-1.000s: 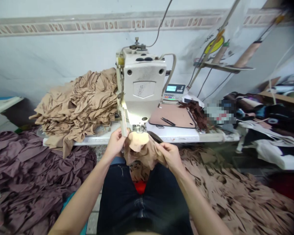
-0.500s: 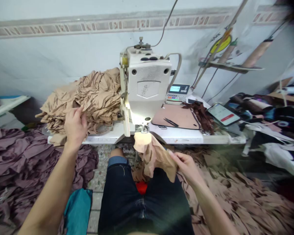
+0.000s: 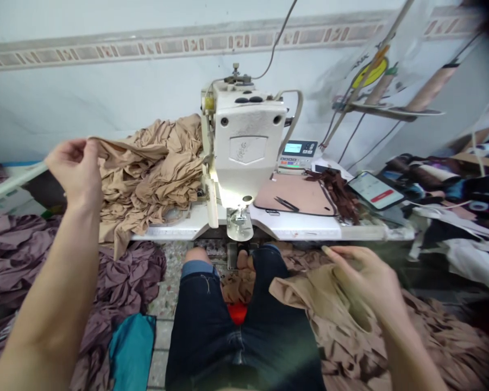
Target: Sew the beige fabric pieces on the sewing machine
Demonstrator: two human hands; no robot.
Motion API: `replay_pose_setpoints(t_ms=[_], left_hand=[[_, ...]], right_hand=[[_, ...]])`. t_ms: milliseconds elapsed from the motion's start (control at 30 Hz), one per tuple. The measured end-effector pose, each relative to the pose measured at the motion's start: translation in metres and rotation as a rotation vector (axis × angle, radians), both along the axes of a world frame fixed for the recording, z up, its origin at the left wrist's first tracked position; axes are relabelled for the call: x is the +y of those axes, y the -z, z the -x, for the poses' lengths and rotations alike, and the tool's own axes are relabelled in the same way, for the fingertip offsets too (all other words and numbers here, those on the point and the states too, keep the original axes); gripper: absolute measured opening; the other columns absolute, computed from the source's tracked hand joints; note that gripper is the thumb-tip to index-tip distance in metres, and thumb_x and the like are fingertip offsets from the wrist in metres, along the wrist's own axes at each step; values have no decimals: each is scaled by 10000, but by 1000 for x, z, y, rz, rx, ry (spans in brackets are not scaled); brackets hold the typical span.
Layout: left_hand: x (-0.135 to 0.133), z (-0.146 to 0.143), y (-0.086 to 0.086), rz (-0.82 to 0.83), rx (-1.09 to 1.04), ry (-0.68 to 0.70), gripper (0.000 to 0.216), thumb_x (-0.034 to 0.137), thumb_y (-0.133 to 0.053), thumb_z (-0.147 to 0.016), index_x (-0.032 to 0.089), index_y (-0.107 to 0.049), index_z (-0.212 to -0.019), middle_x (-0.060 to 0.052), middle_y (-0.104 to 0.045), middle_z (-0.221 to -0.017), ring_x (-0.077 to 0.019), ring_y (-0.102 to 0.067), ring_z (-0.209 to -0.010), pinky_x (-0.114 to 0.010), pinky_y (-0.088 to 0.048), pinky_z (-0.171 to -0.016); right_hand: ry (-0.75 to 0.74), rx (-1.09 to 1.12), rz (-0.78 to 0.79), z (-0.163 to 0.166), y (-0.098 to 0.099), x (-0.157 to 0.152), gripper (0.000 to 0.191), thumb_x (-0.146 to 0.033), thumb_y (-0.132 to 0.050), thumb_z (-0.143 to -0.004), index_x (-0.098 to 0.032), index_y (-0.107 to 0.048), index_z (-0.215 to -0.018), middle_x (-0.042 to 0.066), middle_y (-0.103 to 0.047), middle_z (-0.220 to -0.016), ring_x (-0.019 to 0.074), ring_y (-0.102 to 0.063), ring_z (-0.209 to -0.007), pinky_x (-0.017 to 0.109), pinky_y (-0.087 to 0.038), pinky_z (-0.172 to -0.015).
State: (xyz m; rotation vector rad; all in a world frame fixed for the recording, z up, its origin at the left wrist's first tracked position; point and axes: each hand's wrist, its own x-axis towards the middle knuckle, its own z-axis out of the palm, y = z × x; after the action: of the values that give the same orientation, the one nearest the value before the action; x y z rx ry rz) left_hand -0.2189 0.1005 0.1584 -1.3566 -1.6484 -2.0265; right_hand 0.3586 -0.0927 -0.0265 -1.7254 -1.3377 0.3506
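My left hand [image 3: 75, 168] is raised at the left, fingers pinched on the edge of a tan fabric piece [image 3: 118, 152] lifted off the tan fabric pile [image 3: 155, 174] on the sewing table. My right hand [image 3: 364, 277] is low at the right, fingers spread, just above a tan fabric piece [image 3: 309, 293] that drapes off my right thigh onto the heap below. The white sewing machine [image 3: 244, 146] stands in the middle, its lit presser foot [image 3: 239, 217] bare.
The table [image 3: 293, 225] carries a brown mat with snips [image 3: 285, 203], dark brown scraps [image 3: 336, 190], a control panel [image 3: 297, 152] and a phone [image 3: 375, 190]. Purple fabric [image 3: 16, 255] is heaped at the left. Brown fabric pieces [image 3: 444, 342] cover the floor at the right.
My left hand left the machine, reached the tan pile and lifted a piece up to the left. My right hand pulled the sewn piece off the machine and let it go at the right.
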Motion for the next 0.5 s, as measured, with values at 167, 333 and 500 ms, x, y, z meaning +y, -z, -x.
replay_pose_setpoints(t_ms=[167, 333, 500], left_hand=[[-81, -82, 9, -186, 93, 269, 160, 197, -850, -858, 104, -774, -964, 6, -735, -753, -82, -627, -602, -198, -505, -539], [-166, -155, 93, 444, -109, 743, 385, 312, -786, -940, 195, -727, -1303, 61, -625, -614, -87, -546, -446, -174, -415, -414], [-194, -187, 180, 761, -597, 889, 347, 445, -851, -842, 164, -805, -1042, -73, -795, -927, -187, -745, -810, -235, -584, -691]], right_hand=[[-518, 342, 236, 100, 24, -19, 447, -611, -731, -925, -198, -823, -779, 75, -764, -674, 231, -700, -633, 315, -525, -598], [-719, 518, 72, 195, 21, -44, 319, -461, -797, -939, -196, -813, -761, 57, -755, -726, 161, -619, -571, 275, -458, -533], [-721, 513, 184, 231, 32, -37, 413, -429, -927, -792, -197, -767, -1093, 35, -749, -922, 144, -587, -595, 243, -445, -491]])
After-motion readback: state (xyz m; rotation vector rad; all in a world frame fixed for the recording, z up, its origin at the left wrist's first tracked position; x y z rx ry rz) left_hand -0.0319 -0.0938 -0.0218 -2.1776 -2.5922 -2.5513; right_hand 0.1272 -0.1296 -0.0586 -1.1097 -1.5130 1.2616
